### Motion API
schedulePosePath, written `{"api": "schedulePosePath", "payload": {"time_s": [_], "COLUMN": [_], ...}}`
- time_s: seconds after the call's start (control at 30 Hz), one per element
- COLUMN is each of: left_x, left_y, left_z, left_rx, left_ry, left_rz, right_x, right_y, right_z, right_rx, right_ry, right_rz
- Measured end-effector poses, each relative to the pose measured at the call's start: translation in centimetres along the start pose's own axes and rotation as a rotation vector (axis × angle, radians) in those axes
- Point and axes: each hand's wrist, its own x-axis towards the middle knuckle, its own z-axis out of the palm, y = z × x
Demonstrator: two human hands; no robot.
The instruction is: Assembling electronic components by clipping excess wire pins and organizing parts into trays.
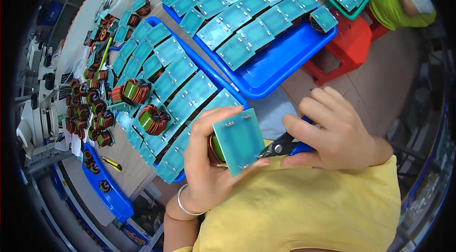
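The head view has my left hand (202,164) wrapped round one green circuit board (243,140), fingers along its left side and top edge, thumb running under the lower edge. A wound coil (217,150) shows behind it. My right hand (332,131) is closed round a pair of blue-handled cutters (279,148), their nose at the board's lower right corner; I can't tell whether the tips touch it or how far they are parted.

The board is up in front of my yellow shirt (304,200), just off the near side of the blue tray (199,62), which is laid with more boards. Two loose coils (153,120) sit on top of those, toward that tray's left edge. On the worktop (128,176), a yellow knife (111,163) lies near the edge.

For work at this corner, I'd judge it best to keep the solder side tilted up to me, as it is, so each metal lead stays in sight. My left thumb tip is close to the cutters' nose, so it wants to sit back. A firm grip on the coil would steady the board, and light pressure should spare the surface.
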Motion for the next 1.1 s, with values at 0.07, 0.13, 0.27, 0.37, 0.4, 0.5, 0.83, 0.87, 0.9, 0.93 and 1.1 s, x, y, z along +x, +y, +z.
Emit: {"api": "schedulePosePath", "payload": {"time_s": [0.07, 0.13, 0.27, 0.37, 0.4, 0.5, 0.83, 0.87, 0.9, 0.93, 1.1], "left_x": [0.1, 0.2, 0.3, 0.4, 0.4, 0.1, -0.2, -0.3, -0.3, -0.3, -0.2], "left_y": [0.2, 0.3, 0.1, 0.4, 0.2, -0.2, 0.0, 0.0, 0.0, 0.0, 0.0], "left_z": [0.2, 0.5, 0.9, 1.1, 1.2, 1.5, 1.6, 1.6, 1.5, 1.5, 1.2], "left_rx": [0.061, 0.078, 0.137, 0.149, 0.149, 0.146, -0.025, -0.005, -0.005, 0.003, 0.023], "left_ry": [-0.005, -0.014, -0.043, -0.121, -0.127, -0.179, -0.133, -0.131, -0.129, -0.129, -0.137], "left_rz": [-0.055, -0.08, -0.148, -0.314, -0.312, -0.347, -0.286, -0.277, -0.279, -0.26, -0.24], "right_x": [-0.3, -0.9, -2.3, -3.5, -4.0, -4.8, -3.2, -3.1, -3.1, -3.0, -2.7], "right_y": [0.4, 0.9, 1.8, 2.1, 2.2, 1.9, 0.2, 0.2, 0.2, 0.1, 0.0], "right_z": [0.4, 1.2, 3.5, 5.3, 5.9, 6.7, 3.3, 3.2, 3.1, 3.1, 3.0], "right_rx": [0.015, 0.049, 0.165, 0.246, 0.244, 0.329, 0.277, 0.268, 0.27, 0.263, 0.246], "right_ry": [-0.012, -0.006, 0.059, 0.108, 0.111, 0.167, 0.111, 0.104, 0.102, 0.097, 0.072], "right_rz": [-0.008, -0.015, -0.014, 0.018, 0.023, 0.061, 0.145, 0.133, 0.132, 0.127, 0.116]}}
